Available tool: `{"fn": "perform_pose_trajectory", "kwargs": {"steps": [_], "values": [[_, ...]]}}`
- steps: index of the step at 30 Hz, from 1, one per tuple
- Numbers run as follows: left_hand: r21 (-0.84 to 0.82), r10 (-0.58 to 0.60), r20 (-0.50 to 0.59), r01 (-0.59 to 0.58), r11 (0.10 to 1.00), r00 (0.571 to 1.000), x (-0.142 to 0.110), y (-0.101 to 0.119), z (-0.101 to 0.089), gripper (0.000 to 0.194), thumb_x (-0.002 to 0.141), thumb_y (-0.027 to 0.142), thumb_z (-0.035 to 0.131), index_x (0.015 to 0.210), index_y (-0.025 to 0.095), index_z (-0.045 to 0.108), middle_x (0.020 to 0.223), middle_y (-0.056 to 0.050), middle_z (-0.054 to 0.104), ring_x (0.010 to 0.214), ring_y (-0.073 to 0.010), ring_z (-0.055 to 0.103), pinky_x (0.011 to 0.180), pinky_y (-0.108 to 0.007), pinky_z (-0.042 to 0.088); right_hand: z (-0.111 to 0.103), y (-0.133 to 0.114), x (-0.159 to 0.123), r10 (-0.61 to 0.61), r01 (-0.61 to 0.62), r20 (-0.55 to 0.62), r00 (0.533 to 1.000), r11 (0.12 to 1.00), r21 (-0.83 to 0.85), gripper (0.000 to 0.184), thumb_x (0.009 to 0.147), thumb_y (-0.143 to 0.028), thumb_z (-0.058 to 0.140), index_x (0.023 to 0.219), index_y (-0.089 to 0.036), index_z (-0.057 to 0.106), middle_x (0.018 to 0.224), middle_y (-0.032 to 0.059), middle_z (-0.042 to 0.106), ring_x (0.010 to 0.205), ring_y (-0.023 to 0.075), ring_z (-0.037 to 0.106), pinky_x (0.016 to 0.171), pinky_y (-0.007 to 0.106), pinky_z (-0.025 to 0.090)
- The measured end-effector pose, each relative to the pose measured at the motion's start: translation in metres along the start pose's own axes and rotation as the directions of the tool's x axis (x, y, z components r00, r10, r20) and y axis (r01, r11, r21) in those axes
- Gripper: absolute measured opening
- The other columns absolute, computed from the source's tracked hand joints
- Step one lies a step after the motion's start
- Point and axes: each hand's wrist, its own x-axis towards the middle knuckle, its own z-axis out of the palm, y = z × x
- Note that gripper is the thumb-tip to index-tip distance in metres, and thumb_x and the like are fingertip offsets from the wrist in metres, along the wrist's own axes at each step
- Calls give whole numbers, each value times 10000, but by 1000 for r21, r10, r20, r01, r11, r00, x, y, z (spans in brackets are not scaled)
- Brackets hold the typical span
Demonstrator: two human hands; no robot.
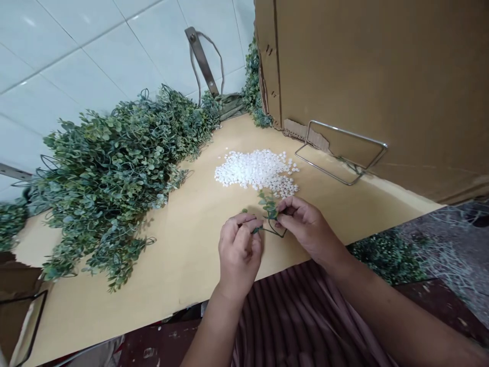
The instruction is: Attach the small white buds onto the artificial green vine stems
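Observation:
Both hands hold one small artificial leaf sprig (269, 205) above the front of the yellow board (191, 244). My right hand (303, 224) pinches it near the upper leaves, thumb against forefinger. My left hand (241, 242) is closed around another end of its thin green stem, which bends between the two hands. A leaf tip shows above the left fingers; what else lies inside them is hidden. Just beyond the hands lies a loose pile of small white plastic pieces (254, 168).
A big heap of artificial greenery (122, 153) covers the left side, against the tiled wall (114, 46). On the right stands a large cardboard box (374, 76), with a bent metal wire frame (332, 173) in front of it. More greenery (385, 257) lies below the board's right edge.

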Motion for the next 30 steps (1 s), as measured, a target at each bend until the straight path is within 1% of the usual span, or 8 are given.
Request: {"fn": "perform_pose_trajectory", "kwargs": {"steps": [5,11,16,18,22,26,28,30], "values": [[57,62,46,-65,996,997,0,2,-3,195,809,43,528,850,208,624,829,-34,657,810,-157,615,721,-321,467,3,-6,-3,77,-78,9,997,991,106,196,591,-283,621,731,-187,522,683,-21,545,605,107,522,598,260,457],[31,157,132,-162,986,979,-1,13,-5,208,819,56,512,886,205,641,841,-47,682,806,-171,596,708,-320,430,6,-6,-4,23,-20,30,999,996,-87,334,629,-420,695,801,-184,533,643,-31,543,596,125,538,576,261,472],[32,127,135,-133,991,983,-4,11,-3,228,813,37,499,885,197,645,833,-53,678,774,-166,590,681,-307,424,3,-1,-2,-97,97,9,995,976,-195,357,707,-512,651,814,-175,593,762,33,633,748,169,615,710,296,515],[34,101,160,-108,994,982,-5,11,0,221,811,42,515,896,197,649,839,-55,682,770,-170,594,673,-310,428,2,1,-2,-120,115,-18,993,977,-180,418,695,-550,660,872,-179,584,811,46,649,782,177,625,716,295,522],[-82,60,303,-36,996,951,-3,11,-4,212,810,99,568,966,209,660,914,-70,691,851,-194,622,726,-330,481,0,3,-3,-140,142,23,990,973,-180,415,784,-597,551,861,-189,560,690,16,622,685,155,608,663,272,512],[-254,-81,345,176,951,935,19,-1,-18,217,816,151,579,1002,212,672,965,-76,690,892,-182,645,763,-298,526,-2,3,-4,-151,153,27,988,958,-242,360,844,-550,478,808,-198,544,584,-17,544,568,130,541,571,248,464],[-177,-189,277,243,954,942,37,-14,-17,186,830,152,543,927,201,693,873,-60,698,804,-170,648,731,-289,527,-1,2,-4,-156,159,33,987,950,-270,324,849,-514,480,792,-202,548,558,-27,505,526,123,497,523,242,430],[-7,-285,259,297,955,923,57,-29,-8,202,823,144,532,907,199,708,862,-54,694,778,-173,641,745,-302,517,1,1,-4,-175,181,45,983,937,-298,289,851,-474,486,759,-206,541,556,-28,495,518,121,478,524,244,419]]}}
